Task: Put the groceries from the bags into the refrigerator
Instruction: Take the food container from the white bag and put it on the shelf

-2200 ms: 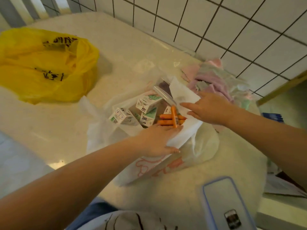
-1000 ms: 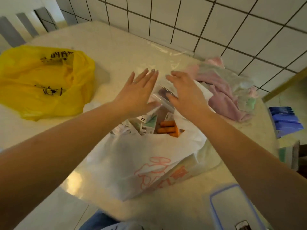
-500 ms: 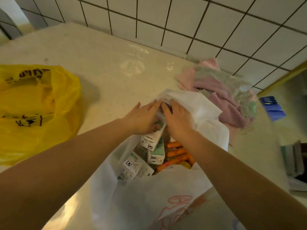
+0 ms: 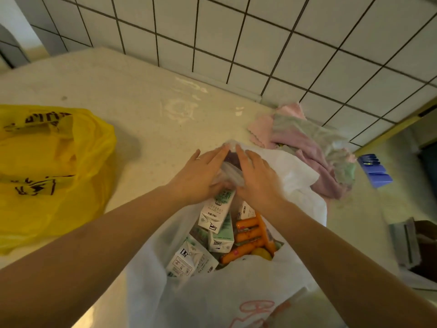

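- Reaching into the white plastic bag [image 4: 238, 301] on the pale surface [image 4: 142, 119], with the left hand [image 4: 201, 178] and right hand [image 4: 257, 183] pressed to either side of a clear lidded container [image 4: 230, 165] at the bag's far rim.
- Cupping rather than pinching: fingers mostly straight, laid flat along the container's walls; what lies under the palms is hidden.
- Holding something dark inside; likely stiff-walled, smooth and a little slippery, so best lifted level from both sides or from beneath, lid kept up.
- Lying lower in the bag: small milk cartons [image 4: 218, 210], light and boxy, easily grasped around the body, beside orange sausages [image 4: 250, 234] in slick wrappers.
- Sitting apart to the left, a yellow bag [image 4: 47, 166]; behind the white bag, a heap of pink cloths [image 4: 305, 147] against the tiled wall.
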### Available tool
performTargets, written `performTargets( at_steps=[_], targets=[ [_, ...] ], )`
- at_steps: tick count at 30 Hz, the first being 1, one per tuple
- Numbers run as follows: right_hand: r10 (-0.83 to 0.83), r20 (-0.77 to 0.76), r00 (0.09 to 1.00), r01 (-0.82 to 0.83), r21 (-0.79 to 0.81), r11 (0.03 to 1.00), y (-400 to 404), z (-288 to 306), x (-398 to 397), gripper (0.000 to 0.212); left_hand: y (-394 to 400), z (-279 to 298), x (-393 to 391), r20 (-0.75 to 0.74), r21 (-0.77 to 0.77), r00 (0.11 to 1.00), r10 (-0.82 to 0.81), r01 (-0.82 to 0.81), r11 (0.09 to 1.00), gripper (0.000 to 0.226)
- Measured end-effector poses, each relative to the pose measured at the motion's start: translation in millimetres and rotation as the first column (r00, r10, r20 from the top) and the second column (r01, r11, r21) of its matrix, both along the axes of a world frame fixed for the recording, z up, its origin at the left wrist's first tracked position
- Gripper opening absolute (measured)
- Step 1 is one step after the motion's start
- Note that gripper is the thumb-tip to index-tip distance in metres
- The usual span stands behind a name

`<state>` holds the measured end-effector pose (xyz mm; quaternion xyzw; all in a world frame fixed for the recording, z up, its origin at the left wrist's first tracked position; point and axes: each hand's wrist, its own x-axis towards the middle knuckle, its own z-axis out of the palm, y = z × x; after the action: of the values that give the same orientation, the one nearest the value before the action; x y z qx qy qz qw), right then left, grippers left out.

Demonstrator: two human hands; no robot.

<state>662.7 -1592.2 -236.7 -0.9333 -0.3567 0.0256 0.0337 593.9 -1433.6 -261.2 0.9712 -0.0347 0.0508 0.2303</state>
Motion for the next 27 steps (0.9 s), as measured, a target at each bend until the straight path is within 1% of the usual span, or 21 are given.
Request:
performTargets(
  at_steps=[4, 8, 10, 12, 13, 15, 17, 18, 20, 22, 24, 25, 27],
  targets=[
    [0.087, -0.068, 0.994, -0.075, 0.159, 0.984, 1, 43, -11, 0.098, 1, 30, -14, 0.209, -0.029, 0.973, 0.1, -0.096, 0.995, 0.086],
    [0.151, -0.03, 0.988, -0.137, 0.27, 0.953, 2, 85, -29, 0.094, -3, 67, -32, 0.357, -0.096, 0.91, 0.21, -0.188, 0.977, 0.086],
    [0.189, -0.009, 0.982, -0.175, 0.332, 0.927, 1, 105, -40, 0.094, -7, 88, -47, 0.399, -0.123, 0.879, 0.26, -0.23, 0.965, 0.09],
    [0.225, -0.022, 0.974, -0.196, 0.413, 0.889, -3, 124, -53, 0.094, -12, 109, -64, 0.4, -0.154, 0.855, 0.33, -0.292, 0.944, 0.097],
    [0.235, -0.047, 0.971, -0.188, 0.46, 0.868, -5, 132, -59, 0.094, -15, 119, -72, 0.382, -0.192, 0.847, 0.37, -0.32, 0.928, 0.101],
    [0.284, -0.156, 0.946, -0.142, 0.59, 0.795, -10, 148, -75, 0.094, -22, 133, -92, 0.373, -0.293, 0.811, 0.45, -0.357, 0.887, 0.102],
    [0.371, -0.294, 0.881, -0.052, 0.719, 0.693, -12, 159, -92, 0.094, -26, 142, -114, 0.368, -0.421, 0.744, 0.558, -0.402, 0.813, 0.104],
    [0.413, -0.351, 0.84, -0.007, 0.755, 0.655, -11, 163, -100, 0.095, -27, 145, -125, 0.348, -0.49, 0.704, 0.62, -0.427, 0.76, 0.106],
    [0.488, -0.43, 0.76, 0.064, 0.796, 0.602, -8, 167, -115, 0.095, -26, 144, -146, 0.259, -0.624, 0.641, 0.723, -0.46, 0.632, 0.112],
    [0.556, -0.471, 0.685, 0.111, 0.822, 0.559, 0, 169, -130, 0.093, -25, 145, -171, 0.168, -0.727, 0.608, 0.776, -0.455, 0.514, 0.116],
    [0.615, -0.502, 0.608, 0.148, 0.832, 0.534, 10, 169, -146, 0.091, -23, 146, -199, 0.096, -0.785, 0.579, 0.81, -0.457, 0.419, 0.117],
    [0.639, -0.515, 0.572, 0.162, 0.834, 0.528, 17, 169, -154, 0.091, -21, 148, -213, 0.062, -0.793, 0.567, 0.821, -0.472, 0.386, 0.116],
    [0.678, -0.535, 0.503, 0.188, 0.834, 0.519, 34, 171, -172, 0.088, -13, 152, -245, -0.021, -0.81, 0.563, 0.826, -0.494, 0.316, 0.107]
  ],
)
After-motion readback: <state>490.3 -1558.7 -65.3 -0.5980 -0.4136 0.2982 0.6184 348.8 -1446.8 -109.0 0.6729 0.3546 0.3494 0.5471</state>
